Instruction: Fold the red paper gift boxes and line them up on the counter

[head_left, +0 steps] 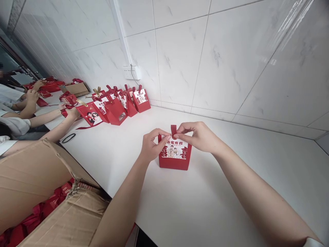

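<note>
A red paper gift box (pixel 173 164) stands upright on the white table in front of me. Its white front panel carries red Chinese characters and a cartoon bride and groom. From its top rises a red ribbon loop (pixel 173 129). My left hand (pixel 153 144) pinches the top edge of the box just left of the loop, thumb in front. At the foot of the loop, my right hand (pixel 196 135) has thumb and forefinger closed on the ribbon. The fingertips of both hands nearly meet there, and the far side of the box is hidden.
Several finished-looking red gift boxes (pixel 115 111) stand by the tiled wall, left of centre. A large cardboard carton (pixel 84 209) with red pieces inside is at lower left. Co-workers' hands (pixel 72 114) handle red boxes along the left side. Black scissors handles (pixel 69 138) lie near the edge.
</note>
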{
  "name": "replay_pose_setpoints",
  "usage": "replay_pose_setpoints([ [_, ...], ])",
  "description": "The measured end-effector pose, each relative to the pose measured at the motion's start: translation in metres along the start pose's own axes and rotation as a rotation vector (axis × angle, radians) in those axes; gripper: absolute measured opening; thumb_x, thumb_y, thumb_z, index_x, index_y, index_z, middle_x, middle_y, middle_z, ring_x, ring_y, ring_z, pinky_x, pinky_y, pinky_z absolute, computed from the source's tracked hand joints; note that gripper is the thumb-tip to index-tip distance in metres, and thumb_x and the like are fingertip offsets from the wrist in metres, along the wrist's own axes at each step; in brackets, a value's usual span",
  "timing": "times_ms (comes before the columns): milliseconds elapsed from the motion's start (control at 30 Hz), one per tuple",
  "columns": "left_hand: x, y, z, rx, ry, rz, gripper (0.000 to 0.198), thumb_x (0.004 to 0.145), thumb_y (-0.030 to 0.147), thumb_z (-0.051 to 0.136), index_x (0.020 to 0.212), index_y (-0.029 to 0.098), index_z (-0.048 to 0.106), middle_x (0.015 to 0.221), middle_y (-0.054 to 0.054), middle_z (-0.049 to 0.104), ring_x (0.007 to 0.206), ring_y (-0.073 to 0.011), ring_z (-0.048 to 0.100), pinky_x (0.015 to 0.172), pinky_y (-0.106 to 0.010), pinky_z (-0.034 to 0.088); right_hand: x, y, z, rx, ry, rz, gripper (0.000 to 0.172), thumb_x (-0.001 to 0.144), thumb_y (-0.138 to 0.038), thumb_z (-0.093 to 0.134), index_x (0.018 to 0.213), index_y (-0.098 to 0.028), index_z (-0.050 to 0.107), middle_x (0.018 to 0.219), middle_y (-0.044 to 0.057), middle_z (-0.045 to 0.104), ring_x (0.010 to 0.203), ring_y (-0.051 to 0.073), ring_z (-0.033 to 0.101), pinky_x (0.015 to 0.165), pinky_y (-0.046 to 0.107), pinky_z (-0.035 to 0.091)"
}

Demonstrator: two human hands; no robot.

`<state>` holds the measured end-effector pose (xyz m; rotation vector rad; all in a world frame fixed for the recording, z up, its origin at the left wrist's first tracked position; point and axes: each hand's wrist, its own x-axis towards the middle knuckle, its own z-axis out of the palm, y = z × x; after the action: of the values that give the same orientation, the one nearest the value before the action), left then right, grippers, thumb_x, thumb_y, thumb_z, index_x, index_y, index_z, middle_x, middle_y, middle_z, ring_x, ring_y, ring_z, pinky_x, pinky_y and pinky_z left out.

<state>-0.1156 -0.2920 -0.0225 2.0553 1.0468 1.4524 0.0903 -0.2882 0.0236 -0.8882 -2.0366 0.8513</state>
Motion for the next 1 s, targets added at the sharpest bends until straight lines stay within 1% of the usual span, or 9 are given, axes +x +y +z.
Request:
replay_pose_setpoints([
  [167, 0.0013, 0.0008, -0.0006, -0.051, -0.024, -0.013, 0.014, 0.083, 0.032, 0.064, 0.083, 0.019, 0.069, 0.084, -0.005, 0.07, 0.078, -0.0164, 0.064, 0.074, -0.032, 0.051, -0.0008, 0.0012, 0.0001, -0.008, -0.029, 0.034, 0.023, 0.084, -0.04, 0.061, 0.074, -0.019, 0.063, 0.077, 0.003, 0.07, 0.07, 0.016, 0.063, 0.062, 0.029, 0.046],
  [300, 0.0003, 0.0008, -0.0002, -0.041, -0.009, 0.006, 0.012, 0.084, 0.03, 0.064, 0.084, 0.019, 0.068, 0.084, -0.005, 0.07, 0.078, -0.0165, 0.065, 0.074, -0.032, 0.051, -0.0005, 0.0028, 0.001, 0.014, -0.037, 0.049, 0.023, 0.084, -0.04, 0.061, 0.073, -0.019, 0.062, 0.076, 0.002, 0.07, 0.067, 0.015, 0.063, 0.059, 0.028, 0.046],
  [367, 0.0003, 0.0002, -0.0001, -0.003, 0.003, 0.072, 0.009, 0.084, 0.027, 0.063, 0.085, 0.019, 0.068, 0.085, -0.004, 0.07, 0.079, -0.0165, 0.064, 0.074, -0.032, 0.051, -0.0007, 0.003, 0.0015, 0.006, -0.027, 0.026, 0.023, 0.084, -0.039, 0.061, 0.073, -0.019, 0.061, 0.075, 0.002, 0.069, 0.068, 0.015, 0.063, 0.06, 0.028, 0.046],
  [467, 0.0009, -0.0005, 0.0, 0.103, -0.006, 0.216, 0.007, 0.083, 0.022, 0.061, 0.088, 0.021, 0.066, 0.085, -0.004, 0.07, 0.081, -0.0171, 0.063, 0.075, -0.033, 0.051, -0.0018, 0.0031, 0.0023, -0.012, -0.027, -0.001, 0.02, 0.085, -0.036, 0.059, 0.074, -0.02, 0.06, 0.076, 0.002, 0.069, 0.068, 0.015, 0.063, 0.059, 0.027, 0.046],
  [533, 0.001, -0.0004, 0.0004, 0.153, -0.022, 0.267, 0.006, 0.083, 0.021, 0.06, 0.088, 0.021, 0.065, 0.085, -0.004, 0.069, 0.082, -0.0176, 0.062, 0.076, -0.034, 0.05, -0.0029, 0.003, 0.0025, -0.026, -0.036, -0.004, 0.018, 0.085, -0.035, 0.059, 0.074, -0.02, 0.059, 0.077, 0.002, 0.069, 0.068, 0.015, 0.063, 0.058, 0.027, 0.045],
  [600, 0.0004, -0.0001, 0.0013, 0.159, -0.033, 0.257, 0.007, 0.083, 0.021, 0.06, 0.089, 0.021, 0.062, 0.088, -0.004, 0.068, 0.083, -0.0176, 0.062, 0.077, -0.033, 0.05, -0.0039, 0.0023, 0.0024, -0.042, -0.04, 0.004, 0.019, 0.086, -0.035, 0.058, 0.075, -0.02, 0.059, 0.076, 0.002, 0.069, 0.067, 0.015, 0.062, 0.056, 0.026, 0.044],
  [733, -0.0018, -0.0004, 0.0045, 0.113, -0.058, 0.18, 0.016, 0.084, 0.023, 0.058, 0.1, 0.02, 0.059, 0.093, -0.005, 0.065, 0.085, -0.0171, 0.062, 0.075, -0.031, 0.05, -0.0046, 0.0005, 0.0025, -0.07, -0.01, 0.013, 0.019, 0.088, -0.036, 0.056, 0.077, -0.021, 0.062, 0.077, 0.001, 0.069, 0.067, 0.015, 0.062, 0.057, 0.026, 0.043],
  [900, -0.0018, -0.0035, 0.0072, 0.214, -0.021, 0.235, 0.011, 0.084, 0.025, 0.057, 0.094, 0.02, 0.059, 0.092, -0.006, 0.064, 0.084, -0.0178, 0.061, 0.076, -0.032, 0.049, -0.0027, 0.0022, 0.0055, -0.122, 0.029, 0.004, 0.017, 0.088, -0.034, 0.055, 0.079, -0.022, 0.061, 0.077, 0.001, 0.069, 0.066, 0.014, 0.061, 0.055, 0.026, 0.04],
  [1000, -0.0013, -0.0046, 0.0086, 0.22, -0.011, 0.241, 0.012, 0.084, 0.024, 0.057, 0.095, 0.021, 0.057, 0.092, -0.005, 0.063, 0.083, -0.0173, 0.059, 0.075, -0.032, 0.048, -0.0016, 0.0034, 0.0067, -0.134, 0.035, 0.016, 0.016, 0.089, -0.033, 0.054, 0.078, -0.022, 0.059, 0.077, 0.0, 0.069, 0.065, 0.014, 0.06, 0.054, 0.025, 0.038],
])
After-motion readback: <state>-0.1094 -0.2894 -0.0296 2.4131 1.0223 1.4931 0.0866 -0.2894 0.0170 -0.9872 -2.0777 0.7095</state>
